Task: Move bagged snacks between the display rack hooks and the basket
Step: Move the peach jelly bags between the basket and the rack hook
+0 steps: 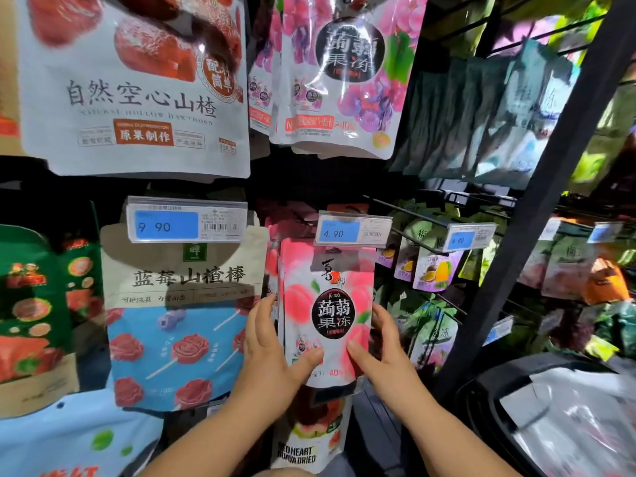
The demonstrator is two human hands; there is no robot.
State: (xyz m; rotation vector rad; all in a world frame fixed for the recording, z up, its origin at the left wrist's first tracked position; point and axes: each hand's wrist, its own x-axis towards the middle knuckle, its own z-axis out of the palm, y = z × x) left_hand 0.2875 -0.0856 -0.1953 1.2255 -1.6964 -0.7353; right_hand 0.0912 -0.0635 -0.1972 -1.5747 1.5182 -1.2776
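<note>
Left hand (272,342) and right hand (382,346) pinch peach jelly bag (330,304) low on its sides, top above my grip under the 4.90 tag (351,232); hook step I reckon, next: hang hole square to hidden hook.

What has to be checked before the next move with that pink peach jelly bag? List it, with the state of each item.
1. Left grip holds the pink peach jelly bag at its left edge, thumb on the front: ok.
2. Right grip holds the bag's right edge, thumb on the front: ok.
3. Bag's top on or off its hook: cannot tell; the 4.90 price tag covers it.
4. Bag upright, label facing out: ok.
5. Basket in view at lower right: ok.
6. Room in the basket: cannot tell; white bags lie in it and part of it is out of frame.
</note>
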